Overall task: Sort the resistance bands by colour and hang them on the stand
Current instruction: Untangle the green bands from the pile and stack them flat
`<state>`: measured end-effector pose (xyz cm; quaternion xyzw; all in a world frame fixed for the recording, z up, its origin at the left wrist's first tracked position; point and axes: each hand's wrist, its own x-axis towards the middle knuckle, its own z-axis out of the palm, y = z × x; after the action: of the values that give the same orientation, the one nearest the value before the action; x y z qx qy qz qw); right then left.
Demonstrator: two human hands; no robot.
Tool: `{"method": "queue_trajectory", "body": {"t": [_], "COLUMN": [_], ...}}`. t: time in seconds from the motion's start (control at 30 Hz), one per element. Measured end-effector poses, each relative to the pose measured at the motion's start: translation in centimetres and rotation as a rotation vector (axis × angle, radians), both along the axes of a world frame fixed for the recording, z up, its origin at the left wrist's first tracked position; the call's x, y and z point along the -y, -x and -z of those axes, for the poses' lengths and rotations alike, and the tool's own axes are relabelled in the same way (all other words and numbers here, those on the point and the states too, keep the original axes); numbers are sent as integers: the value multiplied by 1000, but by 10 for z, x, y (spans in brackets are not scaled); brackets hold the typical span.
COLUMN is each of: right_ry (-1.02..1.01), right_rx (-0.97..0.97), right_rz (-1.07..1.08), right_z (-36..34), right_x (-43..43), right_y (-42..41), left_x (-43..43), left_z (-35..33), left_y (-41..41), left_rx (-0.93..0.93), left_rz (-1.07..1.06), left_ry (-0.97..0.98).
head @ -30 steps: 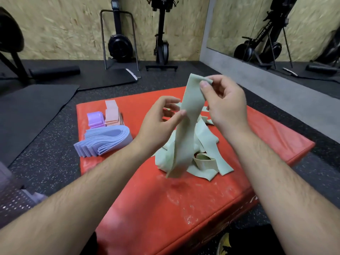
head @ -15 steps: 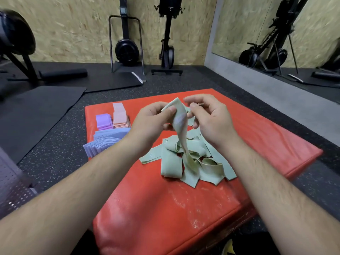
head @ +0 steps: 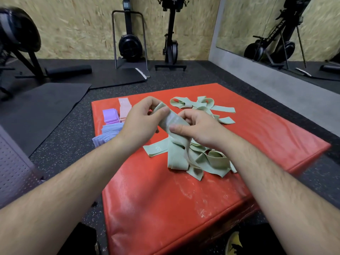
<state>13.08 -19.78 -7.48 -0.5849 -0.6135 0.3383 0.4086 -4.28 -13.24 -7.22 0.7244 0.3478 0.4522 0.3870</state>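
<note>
The left hand (head: pixel 139 124) and right hand (head: pixel 198 129), close together, each pinch one green band (head: pixel 174 122) above the red pad (head: pixel 165 199), probably to flatten it for folding; the purple stack (head: pixel 110 115), pink stack (head: pixel 124 109) and lilac stack (head: pixel 108 133) lie folded by colour at the pad's left; a loose green pile (head: pixel 207 159) lies beneath the hands; no stand shows; the perforated grey bin (head: pixel 12 162), near left, hides its contents.
</note>
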Motion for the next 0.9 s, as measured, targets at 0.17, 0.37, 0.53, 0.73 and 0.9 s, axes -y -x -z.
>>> {"method": "queue_trajectory", "body": {"t": [0.17, 0.37, 0.53, 0.73, 0.9], "right_ry": [182, 278, 372, 463, 432], "right_rx": [108, 301, 446, 428, 513], "right_rz": [-101, -87, -36, -57, -15], "right_z": [-3, -5, 14, 45, 71], "right_x": [14, 34, 49, 61, 62], "right_y": [-10, -31, -54, -70, -79], "left_x": [-10, -11, -6, 0, -2], "left_z": [8, 25, 48, 75, 89], "left_y": [22, 48, 69, 85, 98], "left_rx": [26, -5, -53, -243, -438], "left_rz": [-83, -188, -170, -142, -105], "left_ry": [116, 153, 230, 271, 311]}}
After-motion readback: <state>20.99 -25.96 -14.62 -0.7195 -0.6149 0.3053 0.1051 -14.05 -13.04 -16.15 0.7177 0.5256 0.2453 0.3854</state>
